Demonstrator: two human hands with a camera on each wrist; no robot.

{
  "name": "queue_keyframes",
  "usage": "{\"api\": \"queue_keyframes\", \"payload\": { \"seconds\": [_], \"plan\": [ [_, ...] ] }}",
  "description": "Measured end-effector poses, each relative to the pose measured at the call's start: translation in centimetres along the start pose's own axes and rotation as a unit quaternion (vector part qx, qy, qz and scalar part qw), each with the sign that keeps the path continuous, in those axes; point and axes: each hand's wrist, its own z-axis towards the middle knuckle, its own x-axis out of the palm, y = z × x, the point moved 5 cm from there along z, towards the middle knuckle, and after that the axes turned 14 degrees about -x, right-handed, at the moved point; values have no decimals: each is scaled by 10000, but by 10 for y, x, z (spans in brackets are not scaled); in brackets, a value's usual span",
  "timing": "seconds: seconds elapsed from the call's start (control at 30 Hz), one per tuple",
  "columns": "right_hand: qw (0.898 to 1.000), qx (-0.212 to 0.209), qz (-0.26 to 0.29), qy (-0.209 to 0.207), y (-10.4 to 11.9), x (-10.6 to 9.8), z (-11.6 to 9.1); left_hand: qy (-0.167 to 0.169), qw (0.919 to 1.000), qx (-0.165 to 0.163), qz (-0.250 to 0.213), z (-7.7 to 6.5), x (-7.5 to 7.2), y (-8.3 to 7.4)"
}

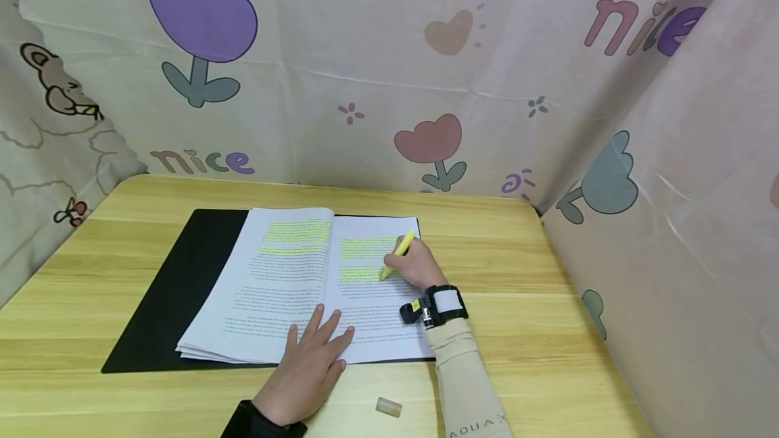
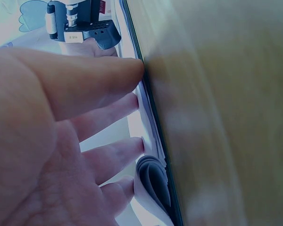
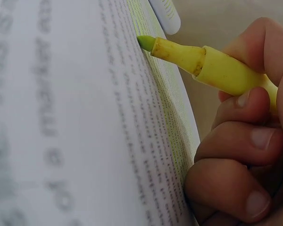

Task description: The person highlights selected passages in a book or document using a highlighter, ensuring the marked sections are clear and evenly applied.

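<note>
My right hand (image 1: pixel 417 264) grips a yellow highlighter (image 1: pixel 405 243) over the right page of an open stack of printed sheets (image 1: pixel 274 289). In the right wrist view the highlighter (image 3: pixel 226 73) has its green-yellow tip touching the page at a line of text. Yellow bands cover several upper lines on both pages. My left hand (image 1: pixel 307 370) rests with spread fingers on the lower part of the sheets, near the fold. From the left wrist view, the fingertips of the left hand (image 2: pixel 70 127) lie against the paper by its curled fold.
Beneath the sheets lies a black folder (image 1: pixel 158 309) on the wooden table (image 1: pixel 517 370). A small greyish cap (image 1: pixel 389 407) sits near the front edge, between the arms. Printed curtains (image 1: pixel 341 32) hang behind the table and at both sides.
</note>
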Motion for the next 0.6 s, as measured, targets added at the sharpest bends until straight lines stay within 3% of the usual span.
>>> {"api": "queue_keyframes", "payload": {
  "seconds": [0.6],
  "plan": [
    [10000, -74, -53, -31, -2, -6, -2, -5, 10000, 8, -28, -1, -2, 0]
  ]
}}
